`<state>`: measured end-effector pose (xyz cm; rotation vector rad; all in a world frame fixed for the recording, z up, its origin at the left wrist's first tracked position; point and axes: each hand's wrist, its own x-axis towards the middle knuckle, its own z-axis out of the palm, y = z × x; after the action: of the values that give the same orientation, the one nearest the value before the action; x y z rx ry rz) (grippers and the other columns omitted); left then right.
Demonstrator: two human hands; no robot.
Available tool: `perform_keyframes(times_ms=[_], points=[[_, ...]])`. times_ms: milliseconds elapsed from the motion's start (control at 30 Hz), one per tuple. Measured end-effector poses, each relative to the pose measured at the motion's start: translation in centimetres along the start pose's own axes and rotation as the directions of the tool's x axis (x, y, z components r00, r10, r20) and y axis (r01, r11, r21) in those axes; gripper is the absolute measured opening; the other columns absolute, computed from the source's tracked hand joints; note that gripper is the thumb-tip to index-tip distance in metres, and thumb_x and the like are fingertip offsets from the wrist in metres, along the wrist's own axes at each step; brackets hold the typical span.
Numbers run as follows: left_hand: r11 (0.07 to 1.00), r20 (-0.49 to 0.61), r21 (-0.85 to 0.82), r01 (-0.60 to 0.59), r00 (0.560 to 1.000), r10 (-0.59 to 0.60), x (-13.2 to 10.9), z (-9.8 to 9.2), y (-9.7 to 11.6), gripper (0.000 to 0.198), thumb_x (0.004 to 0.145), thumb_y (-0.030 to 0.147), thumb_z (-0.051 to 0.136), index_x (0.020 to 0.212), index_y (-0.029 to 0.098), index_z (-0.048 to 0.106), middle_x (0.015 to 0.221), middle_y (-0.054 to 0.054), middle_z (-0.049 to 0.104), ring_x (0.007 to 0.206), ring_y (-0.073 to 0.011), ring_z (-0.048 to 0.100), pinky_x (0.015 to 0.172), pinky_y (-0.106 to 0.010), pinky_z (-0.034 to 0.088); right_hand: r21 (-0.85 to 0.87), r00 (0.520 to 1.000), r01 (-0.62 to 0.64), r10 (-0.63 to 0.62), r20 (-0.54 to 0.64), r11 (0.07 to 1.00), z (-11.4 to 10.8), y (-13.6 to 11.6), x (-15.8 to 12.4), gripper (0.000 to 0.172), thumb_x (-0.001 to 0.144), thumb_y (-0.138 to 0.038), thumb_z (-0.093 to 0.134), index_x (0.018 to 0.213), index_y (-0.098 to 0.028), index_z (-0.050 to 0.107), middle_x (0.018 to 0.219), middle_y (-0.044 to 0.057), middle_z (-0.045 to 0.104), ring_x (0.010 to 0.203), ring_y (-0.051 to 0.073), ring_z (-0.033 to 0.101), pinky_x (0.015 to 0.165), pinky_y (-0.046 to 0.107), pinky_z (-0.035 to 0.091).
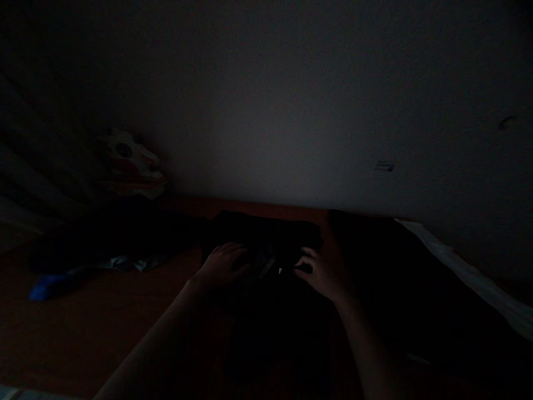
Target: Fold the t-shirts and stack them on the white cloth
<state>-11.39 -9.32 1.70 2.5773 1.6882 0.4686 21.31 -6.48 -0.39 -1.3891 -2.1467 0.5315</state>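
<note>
In the dim head view, a black piece of clothing lies in front of me on a reddish-brown surface. Its exact kind is lost in the dark; a faint pale print or mark and a tiny white spot show near its middle. My left hand rests flat on its left part, fingers stretched out. On the other side my right hand touches the cloth with fingers apart and slightly bent, a gap showing between thumb and forefinger. Neither hand visibly grips anything.
A heap of dark clothes with a blue piece lies left on the brown cover. Another black cloth spreads at right beside a pale strip. A white-and-red patterned item sits back left against the wall.
</note>
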Motion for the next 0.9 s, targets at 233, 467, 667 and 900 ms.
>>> perform_keyframes(times_ms=[233,467,667,900], points=[[0.979,-0.025,0.108,0.173,0.985,-0.172,0.0,-0.3,0.2,0.049,0.099,0.057,0.047,0.132,0.027,0.067,0.140,-0.008,0.066,0.130,-0.0303,0.058,0.109,-0.048,0.045,0.171,0.695,-0.153,0.229,-0.682,0.973,-2.8,4.6,0.4,0.046,0.085,-0.059,0.053,0.096,-0.019,0.075,0.103,0.015,0.073,0.102,0.029,0.065,0.097,0.048,0.049],[0.899,-0.020,0.248,0.360,0.930,-0.366,0.0,-1.2,1.7,0.050,0.103,0.053,0.034,0.131,0.028,0.067,0.133,-0.011,0.068,0.119,-0.0372,0.059,0.092,-0.051,0.051,0.276,0.736,-0.410,0.494,-0.463,0.870,-4.4,3.6,0.1,0.075,0.088,-0.075,0.035,0.105,-0.012,0.073,0.106,0.023,0.074,0.100,0.033,0.069,0.092,0.047,0.050],[0.880,-0.076,0.269,0.392,0.919,-0.386,-0.1,-0.6,1.9,0.054,0.101,0.056,0.035,0.131,0.025,0.068,0.137,-0.019,0.063,0.122,-0.0432,0.057,0.092,-0.058,0.049,-0.076,0.933,-0.251,0.262,0.248,0.965,-2.5,-1.4,-1.6,0.094,0.067,-0.081,0.070,0.143,-0.028,0.059,0.161,0.017,0.041,0.150,0.042,0.030,0.116,0.063,0.027],[0.886,-0.127,0.195,0.421,0.906,-0.403,-0.5,0.4,0.9,0.058,0.097,0.065,0.041,0.132,0.027,0.067,0.140,-0.020,0.061,0.120,-0.0442,0.059,0.094,-0.062,0.048,-0.211,0.973,-0.178,0.204,0.110,0.961,-2.2,-0.5,-1.2,0.065,0.076,-0.042,0.079,0.137,-0.024,0.063,0.161,0.017,0.038,0.147,0.036,0.039,0.114,0.051,0.036]])
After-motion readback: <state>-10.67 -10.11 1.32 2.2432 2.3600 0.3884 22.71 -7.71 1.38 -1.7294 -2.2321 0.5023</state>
